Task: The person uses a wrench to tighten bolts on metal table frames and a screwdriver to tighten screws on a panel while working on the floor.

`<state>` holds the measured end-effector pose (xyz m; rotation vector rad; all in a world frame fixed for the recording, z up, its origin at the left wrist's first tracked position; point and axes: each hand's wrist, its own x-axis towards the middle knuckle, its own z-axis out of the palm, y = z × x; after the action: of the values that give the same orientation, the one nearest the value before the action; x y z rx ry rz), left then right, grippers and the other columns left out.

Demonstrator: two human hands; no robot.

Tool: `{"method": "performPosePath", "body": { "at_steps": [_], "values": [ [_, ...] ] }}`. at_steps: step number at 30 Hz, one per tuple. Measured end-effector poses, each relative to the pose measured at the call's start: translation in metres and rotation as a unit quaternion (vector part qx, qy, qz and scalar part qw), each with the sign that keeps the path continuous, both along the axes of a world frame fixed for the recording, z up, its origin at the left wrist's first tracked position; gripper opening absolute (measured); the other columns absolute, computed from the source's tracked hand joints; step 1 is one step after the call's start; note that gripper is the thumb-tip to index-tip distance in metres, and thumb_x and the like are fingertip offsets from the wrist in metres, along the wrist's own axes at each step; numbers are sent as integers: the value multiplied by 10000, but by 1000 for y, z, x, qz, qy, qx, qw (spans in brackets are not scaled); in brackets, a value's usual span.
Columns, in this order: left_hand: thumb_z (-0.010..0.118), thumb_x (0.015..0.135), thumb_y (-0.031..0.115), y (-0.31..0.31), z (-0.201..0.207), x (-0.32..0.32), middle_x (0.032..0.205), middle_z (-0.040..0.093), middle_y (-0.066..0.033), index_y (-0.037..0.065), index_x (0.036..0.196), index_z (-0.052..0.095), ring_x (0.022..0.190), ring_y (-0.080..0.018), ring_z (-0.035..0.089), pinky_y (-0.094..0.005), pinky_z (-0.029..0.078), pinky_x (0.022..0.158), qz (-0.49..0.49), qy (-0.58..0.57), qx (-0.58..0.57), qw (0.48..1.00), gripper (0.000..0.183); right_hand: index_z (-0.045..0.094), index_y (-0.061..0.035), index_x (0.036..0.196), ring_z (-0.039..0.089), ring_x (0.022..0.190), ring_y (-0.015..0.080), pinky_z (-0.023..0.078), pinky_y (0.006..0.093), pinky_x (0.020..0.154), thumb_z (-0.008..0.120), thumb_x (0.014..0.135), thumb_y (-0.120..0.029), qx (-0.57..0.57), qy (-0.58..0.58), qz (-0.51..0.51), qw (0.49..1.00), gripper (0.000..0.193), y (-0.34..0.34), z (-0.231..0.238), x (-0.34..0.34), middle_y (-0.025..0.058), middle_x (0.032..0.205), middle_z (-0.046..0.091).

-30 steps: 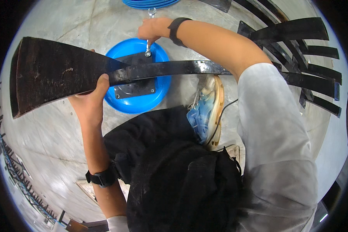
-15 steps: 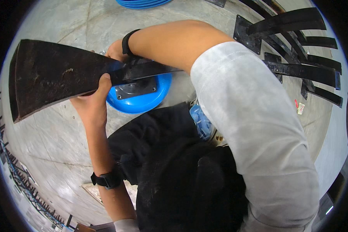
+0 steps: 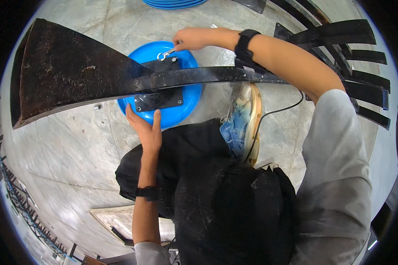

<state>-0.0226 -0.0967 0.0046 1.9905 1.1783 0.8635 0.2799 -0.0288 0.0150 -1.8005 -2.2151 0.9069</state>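
A long, rusty black metal blade [image 3: 79,79] with a broad flared end at the left stretches across the view, narrowing into a curved bar that runs toward the right. Under its middle lies a dark rectangular mounting plate [image 3: 158,100] with small bolts at its corners, resting over a round blue dish [image 3: 185,95] that sits on the concrete floor [image 3: 75,154]. The person's left hand [image 3: 147,130] lies flat against the lower rim of the blue dish, just below the plate, its fingers spread wide and gripping nothing. The right hand [image 3: 191,39] reaches over the blade from the right, a black band on its wrist, its fingers closed on a small silver wrench [image 3: 166,54] whose head meets the top edge of the plate. A blue and tan sneaker [image 3: 243,121] shows just right of the dish, above the person's black trousers. More dark blades [image 3: 358,44] lie stacked at the upper right.
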Motion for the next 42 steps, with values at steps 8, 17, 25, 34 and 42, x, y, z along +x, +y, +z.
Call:
{"method": "performPosePath", "body": {
  "at_steps": [8, 17, 25, 34, 42],
  "values": [
    [544, 829, 126, 5, -28, -30, 836, 563, -168, 9, 954, 547, 768, -277, 555, -370, 410, 634, 78, 215, -133, 964, 171, 594, 3, 813, 580, 538, 185, 463, 319, 523, 480, 832, -228, -236, 138, -111, 956, 259, -35, -29, -2, 94, 637, 594],
    [524, 758, 6, -14, -10, -3, 1013, 553, -156, -6, 995, 540, 952, -339, 514, -394, 391, 841, -168, 160, 24, 972, 237, 633, -5, 736, 555, 535, 192, 450, 325, 511, 531, 828, -271, -254, 132, -137, 948, 299, -35, -50, -2, 74, 628, 594],
    [515, 730, -55, -26, 15, 34, 1070, 543, -154, 4, 1023, 540, 1018, -333, 500, -390, 382, 904, -239, 82, -8, 968, 299, 626, 6, 745, 582, 504, 171, 469, 302, 457, 530, 862, -265, -360, 185, -230, 885, 310, -24, -40, 0, 93, 631, 616],
    [516, 748, 21, -7, 56, 94, 1058, 551, -141, 18, 1012, 554, 996, -326, 504, -449, 332, 935, -271, 101, 112, 951, 266, 641, 1, 796, 630, 675, 270, 496, 379, 585, 711, 617, -521, -94, -190, -91, 973, 555, 17, -6, 11, 108, 690, 635],
    [545, 816, 205, 4, 57, 144, 1125, 524, -210, -45, 1076, 527, 1058, -358, 479, -461, 354, 912, -249, 202, 131, 938, 361, 631, -79, 709, 572, 742, 243, 358, 320, 816, 764, 542, -340, 194, -280, 298, 892, 337, 72, 11, -20, 38, 694, 616]
  ]
}}
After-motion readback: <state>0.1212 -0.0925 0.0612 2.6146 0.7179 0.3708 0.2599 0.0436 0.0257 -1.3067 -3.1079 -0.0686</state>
